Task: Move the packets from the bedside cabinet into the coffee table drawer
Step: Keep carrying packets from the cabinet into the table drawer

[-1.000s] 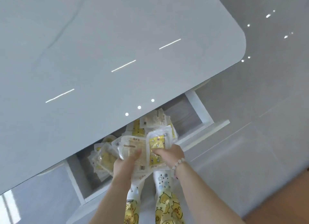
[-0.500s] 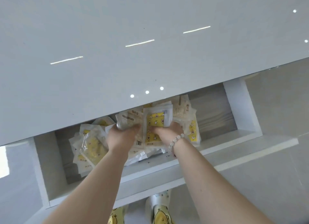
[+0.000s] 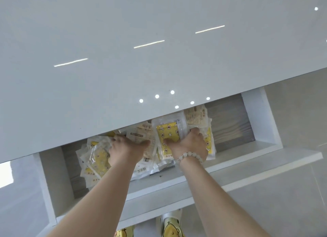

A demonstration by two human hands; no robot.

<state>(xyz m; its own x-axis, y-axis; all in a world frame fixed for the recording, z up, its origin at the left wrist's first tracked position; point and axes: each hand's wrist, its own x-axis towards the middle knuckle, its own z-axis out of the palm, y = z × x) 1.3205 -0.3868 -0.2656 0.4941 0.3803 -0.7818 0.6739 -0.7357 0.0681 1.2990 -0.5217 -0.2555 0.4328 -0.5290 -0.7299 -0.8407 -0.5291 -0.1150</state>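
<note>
Packets of crinkled clear plastic, with yellow or cream printed contents, lie heaped inside the open white drawer of the coffee table. They fill the drawer's left and middle parts. The grey wood-grain floor at its right end is bare. The far part of the heap is hidden under the glossy pale-grey worktop, which overhangs the drawer's back half.

Both bare forearms reach over the drawer's front panel into the heap. The left grip lies palm down on the packets at the drawer's middle left. Its thumb stretches out along a cream packet and its fingertips are sunk among the wrappers, so I cannot tell whether it clasps anything. The right grip sits at the drawer's middle. It grasps a yellow star-printed packet in its clear sleeve, with the thumb pressed on the face and the fingers curled round the right edge. A bracelet of pale round beads circles that wrist.

A small dark speck sits on the inner ledge of the drawer's front. Below the drawer's front panel, yellow duck-print footwear shows on the grey tiled floor.
</note>
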